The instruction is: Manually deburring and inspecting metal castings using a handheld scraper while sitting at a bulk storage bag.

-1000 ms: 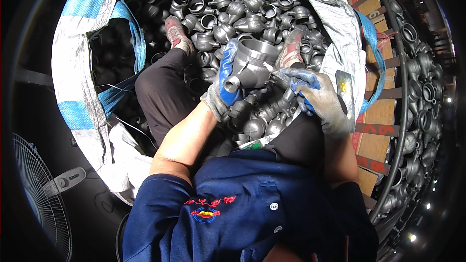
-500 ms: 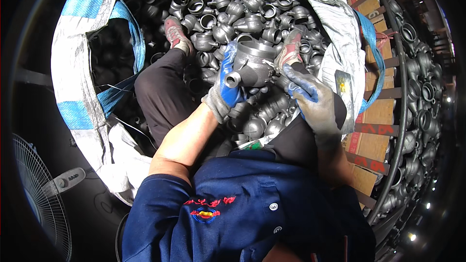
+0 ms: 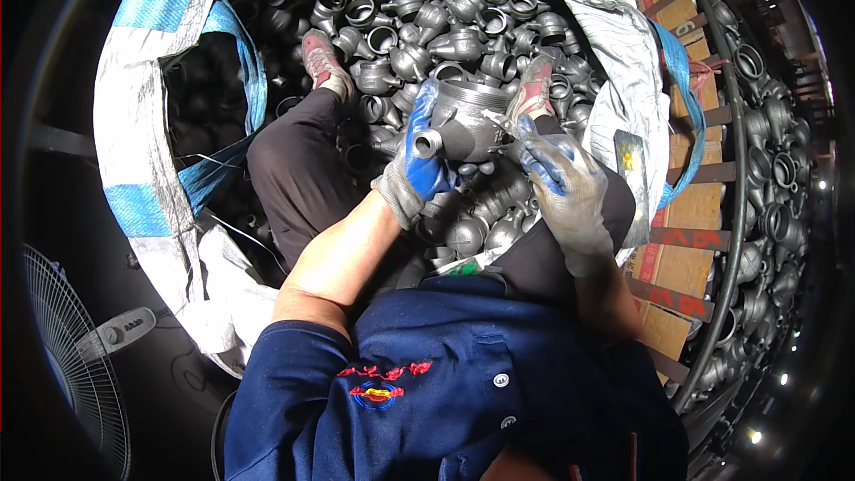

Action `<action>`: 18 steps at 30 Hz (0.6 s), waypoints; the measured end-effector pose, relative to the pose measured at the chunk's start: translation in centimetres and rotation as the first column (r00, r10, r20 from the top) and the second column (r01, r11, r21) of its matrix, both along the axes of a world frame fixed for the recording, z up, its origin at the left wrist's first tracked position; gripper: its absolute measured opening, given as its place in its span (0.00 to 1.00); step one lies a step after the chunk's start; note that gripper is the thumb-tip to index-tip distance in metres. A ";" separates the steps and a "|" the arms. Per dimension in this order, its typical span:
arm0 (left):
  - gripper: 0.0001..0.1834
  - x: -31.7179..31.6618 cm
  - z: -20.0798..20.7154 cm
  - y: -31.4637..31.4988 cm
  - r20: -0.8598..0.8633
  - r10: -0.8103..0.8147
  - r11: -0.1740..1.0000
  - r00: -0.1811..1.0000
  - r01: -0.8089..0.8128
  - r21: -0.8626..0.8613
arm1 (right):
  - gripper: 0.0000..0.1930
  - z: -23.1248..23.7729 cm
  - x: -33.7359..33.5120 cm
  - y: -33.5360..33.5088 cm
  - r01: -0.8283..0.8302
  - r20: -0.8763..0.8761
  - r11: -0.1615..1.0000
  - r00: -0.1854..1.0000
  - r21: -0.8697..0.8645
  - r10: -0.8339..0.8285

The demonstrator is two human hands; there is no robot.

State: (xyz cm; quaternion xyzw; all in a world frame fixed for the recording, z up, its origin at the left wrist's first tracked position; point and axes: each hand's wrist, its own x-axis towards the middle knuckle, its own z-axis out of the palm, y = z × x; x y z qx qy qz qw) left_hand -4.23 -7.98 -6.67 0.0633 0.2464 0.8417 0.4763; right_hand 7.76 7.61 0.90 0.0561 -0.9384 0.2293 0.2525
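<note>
My left hand (image 3: 420,165), in a blue-coated grey work glove, grips a dark grey metal housing (image 3: 468,129) from its left side. The housing has a wide threaded mouth at the top and a short round side spout. My right hand (image 3: 559,169), gloved alike, is at the housing's right side with its fingers curled closed. A thin pale edge shows between those fingers and the housing; what the right hand holds is too hidden to name. Below and around lie many similar grey castings (image 3: 468,233).
A large white woven sack (image 3: 147,116) with blue straps (image 3: 690,116) surrounds the heap and my legs. My shoes (image 3: 322,58) rest among the castings. At lower left stands a fan (image 3: 67,365). Along the right, a metal-framed crate (image 3: 681,258) stands beside more castings (image 3: 757,258).
My right hand has turned, with its fingers curling closer against the housing's right side. The left hand and the housing have shifted only slightly.
</note>
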 end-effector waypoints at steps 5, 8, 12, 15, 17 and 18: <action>0.26 -0.3 -0.9 -0.3 0.089 -0.091 0.987 0.992 0.078 0.139 | 0.16 -0.3 -0.1 0.6 0.035 0.013 0.999 0.999 -0.020 -0.034; 0.26 -0.6 -1.0 -0.1 0.142 -0.147 0.976 0.979 0.120 0.183 | 0.15 -0.4 -0.1 0.7 0.036 0.006 0.999 0.999 -0.018 -0.036; 0.40 -0.2 -1.3 0.4 0.172 -0.010 0.997 0.985 0.024 -0.077 | 0.15 -0.4 -0.2 0.4 0.070 0.077 0.990 0.995 -0.126 -0.060; 0.41 -0.3 -1.7 0.3 0.157 -0.028 0.996 0.987 0.042 -0.082 | 0.15 0.0 -0.1 0.3 0.077 0.136 0.986 0.989 -0.147 -0.057; 0.27 -0.7 -1.9 -0.1 0.069 -0.185 0.951 0.980 0.161 0.262 | 0.15 0.3 0.0 0.4 0.082 0.143 0.983 0.988 -0.163 -0.059; 0.27 -0.6 -2.1 -0.2 0.069 -0.184 0.951 0.980 0.161 0.263 | 0.15 0.4 0.0 0.4 0.106 0.140 0.977 0.987 -0.184 -0.081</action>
